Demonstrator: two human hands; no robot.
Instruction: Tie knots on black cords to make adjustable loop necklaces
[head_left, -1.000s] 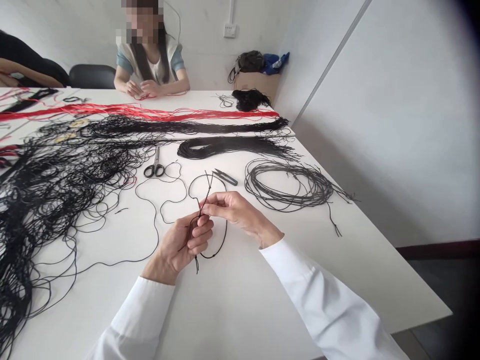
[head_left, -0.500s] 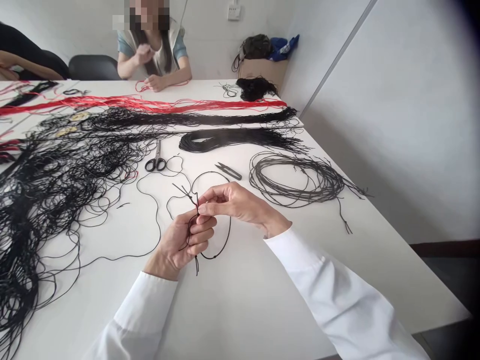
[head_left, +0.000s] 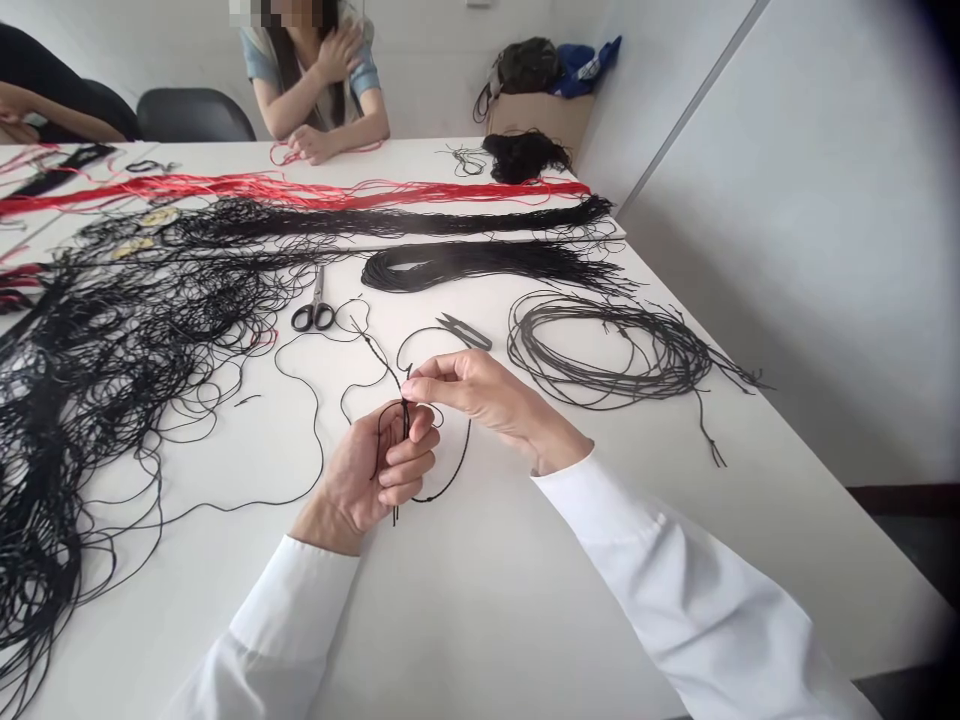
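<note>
Over the near part of the table both my hands are on a thin black braided cord [head_left: 459, 462]. My left hand [head_left: 382, 468] is closed, its fingers curled round the cord, whose loose ends hang below the fist. Just above it, my right hand [head_left: 480, 400] pinches the cord between thumb and forefinger, at what looks like a knot. Part of the cord curves in a loop under my right hand. Black-handled scissors [head_left: 313, 315] lie beyond my left hand, and dark thread snips [head_left: 465, 332] lie just beyond my right.
A tangled heap of black cord [head_left: 150, 350] covers the table's left side. To the right lies a coil of dark cord [head_left: 607, 350]. Farther back stretch a black bundle [head_left: 480, 265] and red cords [head_left: 375, 193]. A person [head_left: 315, 90] sits opposite; another person's arm shows far left.
My left fingers have opened slightly at the top, showing more cord strands, and both hands sit slightly farther right in view. The person opposite has raised a hand to the shoulder.
</note>
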